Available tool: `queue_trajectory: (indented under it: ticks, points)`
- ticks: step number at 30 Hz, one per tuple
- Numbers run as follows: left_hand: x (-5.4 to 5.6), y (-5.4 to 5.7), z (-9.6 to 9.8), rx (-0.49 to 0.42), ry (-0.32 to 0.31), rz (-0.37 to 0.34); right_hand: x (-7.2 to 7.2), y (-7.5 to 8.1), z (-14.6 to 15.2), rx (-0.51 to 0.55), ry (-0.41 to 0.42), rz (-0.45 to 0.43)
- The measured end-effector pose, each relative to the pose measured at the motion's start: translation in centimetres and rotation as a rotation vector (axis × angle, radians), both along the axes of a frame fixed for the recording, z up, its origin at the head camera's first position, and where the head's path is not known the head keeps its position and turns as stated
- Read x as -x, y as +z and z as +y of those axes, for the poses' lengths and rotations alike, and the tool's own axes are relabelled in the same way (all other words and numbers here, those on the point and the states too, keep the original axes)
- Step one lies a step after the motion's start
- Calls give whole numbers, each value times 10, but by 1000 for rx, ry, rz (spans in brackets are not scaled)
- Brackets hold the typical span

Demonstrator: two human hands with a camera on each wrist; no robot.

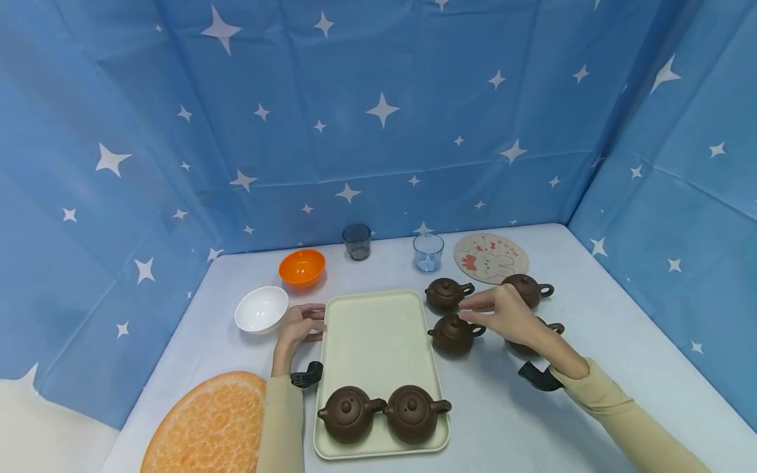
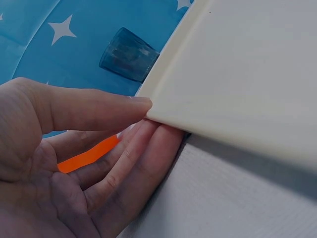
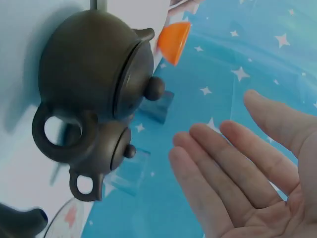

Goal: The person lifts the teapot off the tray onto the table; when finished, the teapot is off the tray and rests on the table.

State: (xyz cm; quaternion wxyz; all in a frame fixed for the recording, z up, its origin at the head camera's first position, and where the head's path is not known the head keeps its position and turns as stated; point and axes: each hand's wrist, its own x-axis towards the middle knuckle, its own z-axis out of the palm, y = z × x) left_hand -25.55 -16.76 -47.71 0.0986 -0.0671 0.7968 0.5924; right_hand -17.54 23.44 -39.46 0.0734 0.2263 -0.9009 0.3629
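My left hand is at the left edge of a cream rectangular tray. In the left wrist view, its thumb and fingers pinch the tray's rim. Two dark brown teapots, one on the left and one on the right, stand side by side at the tray's near end. Over the table to the right, my right hand hovers beside a brown teapot, holding nothing. The right wrist view shows its fingers extended, apart from that teapot's lidded side.
Behind that teapot stands another teapot; two more, a far one and a nearer one, are partly hidden by my right hand. Around lie a white bowl, orange bowl, dark glass, clear glass, round mat and orange mat.
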Motion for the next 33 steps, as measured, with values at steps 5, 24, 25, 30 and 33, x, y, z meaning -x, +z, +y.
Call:
queue_trajectory:
  ticks: [5,24,25,30,33]
  points:
    - [0,1,-1,-7,5,3,-8,-1,-9,43,59,-88]
    - [0,0,0,-7,-2,-4,-55,-41,-50,172,376,-456]
    - [0,0,0,-6,-2,-5,-57,-43,-51,178,374,-469]
    - [-2,6,1,-11,-14,-5,-62,-45,-53,186,349,-478]
    - [-2,5,1,-7,-7,-7,-65,-45,-53,191,335,-474]
